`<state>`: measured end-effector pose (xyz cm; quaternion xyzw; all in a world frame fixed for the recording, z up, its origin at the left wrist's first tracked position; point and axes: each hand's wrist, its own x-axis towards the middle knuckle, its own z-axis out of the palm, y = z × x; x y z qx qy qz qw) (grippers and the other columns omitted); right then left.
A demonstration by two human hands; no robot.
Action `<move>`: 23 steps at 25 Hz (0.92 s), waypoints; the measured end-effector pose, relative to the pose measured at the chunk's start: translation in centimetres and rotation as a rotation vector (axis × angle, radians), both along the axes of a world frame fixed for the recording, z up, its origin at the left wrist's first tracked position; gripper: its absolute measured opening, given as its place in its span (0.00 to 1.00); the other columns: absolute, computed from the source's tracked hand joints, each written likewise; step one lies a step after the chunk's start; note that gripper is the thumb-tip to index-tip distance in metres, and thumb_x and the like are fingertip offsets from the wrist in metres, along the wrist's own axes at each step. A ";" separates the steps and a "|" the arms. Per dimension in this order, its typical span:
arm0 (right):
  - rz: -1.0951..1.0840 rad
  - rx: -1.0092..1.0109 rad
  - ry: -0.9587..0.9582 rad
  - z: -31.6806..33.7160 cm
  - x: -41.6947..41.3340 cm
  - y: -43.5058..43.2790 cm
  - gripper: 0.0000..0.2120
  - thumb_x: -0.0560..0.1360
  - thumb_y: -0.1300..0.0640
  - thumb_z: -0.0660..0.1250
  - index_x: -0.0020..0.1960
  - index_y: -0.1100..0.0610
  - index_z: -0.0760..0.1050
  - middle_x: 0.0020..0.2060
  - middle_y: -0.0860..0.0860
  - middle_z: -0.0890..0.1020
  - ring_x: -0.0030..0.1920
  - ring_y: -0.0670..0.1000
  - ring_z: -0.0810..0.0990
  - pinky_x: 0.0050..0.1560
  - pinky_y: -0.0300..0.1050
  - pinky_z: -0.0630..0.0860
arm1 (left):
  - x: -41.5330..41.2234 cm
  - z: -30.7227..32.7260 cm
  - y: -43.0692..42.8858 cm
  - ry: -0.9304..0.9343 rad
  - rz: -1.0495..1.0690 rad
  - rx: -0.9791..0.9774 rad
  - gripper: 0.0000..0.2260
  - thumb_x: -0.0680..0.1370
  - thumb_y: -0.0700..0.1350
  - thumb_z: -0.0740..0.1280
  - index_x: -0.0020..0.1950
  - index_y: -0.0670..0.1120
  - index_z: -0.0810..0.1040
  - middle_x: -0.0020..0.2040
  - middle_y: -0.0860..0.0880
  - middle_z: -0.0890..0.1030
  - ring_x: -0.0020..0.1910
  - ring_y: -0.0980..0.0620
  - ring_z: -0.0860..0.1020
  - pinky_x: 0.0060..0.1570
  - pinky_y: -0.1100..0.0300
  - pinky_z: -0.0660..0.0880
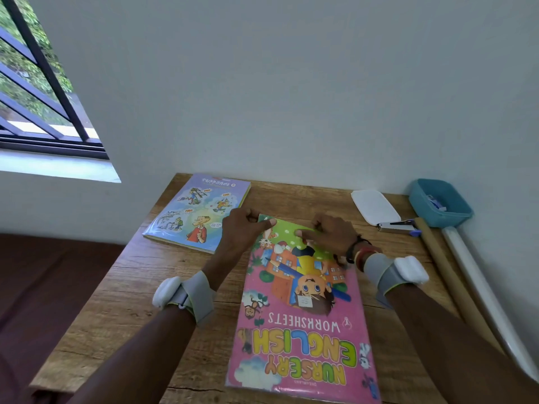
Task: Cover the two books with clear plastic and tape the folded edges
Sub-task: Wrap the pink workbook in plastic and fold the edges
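right now the pink book (303, 330) lies flat on the wooden table (122, 301), face up, its title toward the person. its long sides run from 6 to 12 o'clock, tilted slightly left at the far end. a glossy rim of clear plastic (256, 384) shows just past its near edge. the near edge sits close to the table's near edge.

both hands are at the book's far edge. the left hand (245, 228) grips the corner at 11 o'clock, thumb on the cover and fingers curled. the right hand (329, 231) pinches the same edge toward 1 o'clock, thumb laid flat on the cover. each wrist wears a grey band with a white block.

at 10 o'clock from the pink book, apart from it, the blue book (198, 211) lies flat, its far corner near the wall. bare wood lies open at 8 to 9 o'clock, left of the pink book.

at 1 o'clock a white lid (373, 207) lies flat, with a stapler (396, 227) just beside it. at 2 o'clock a teal tray (440, 205) sits in the corner by the wall. a wooden stick (446, 272) and a white tube (490, 298) run along the table's right edge at 3 o'clock.
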<state>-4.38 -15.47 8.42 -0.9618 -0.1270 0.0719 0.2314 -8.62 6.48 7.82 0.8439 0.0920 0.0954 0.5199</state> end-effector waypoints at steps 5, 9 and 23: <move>0.026 0.097 0.171 0.7 1.1 -4.0 0.20 0.71 0.38 0.69 0.39 0.55 0.73 0.37 0.51 0.79 0.40 0.50 0.76 0.42 0.46 0.70 | -0.6 0.1 -0.5 0.021 0.039 -0.185 0.10 0.72 0.49 0.76 0.33 0.50 0.81 0.30 0.58 0.81 0.30 0.66 0.77 0.41 0.62 0.74; 0.104 0.106 0.295 1.0 2.2 -4.6 0.22 0.70 0.40 0.71 0.39 0.61 0.80 0.41 0.56 0.84 0.44 0.55 0.82 0.50 0.49 0.77 | -0.7 0.2 -1.1 0.006 0.084 -0.172 0.10 0.72 0.52 0.76 0.33 0.50 0.82 0.32 0.56 0.83 0.36 0.60 0.82 0.44 0.59 0.76; 0.105 0.177 0.210 -0.3 2.6 -5.7 0.04 0.74 0.55 0.71 0.41 0.53 0.82 0.44 0.51 0.85 0.46 0.49 0.82 0.53 0.45 0.76 | 0.4 -1.8 0.8 0.167 0.094 -0.001 0.11 0.73 0.56 0.72 0.34 0.52 0.82 0.37 0.53 0.84 0.42 0.51 0.83 0.49 0.51 0.80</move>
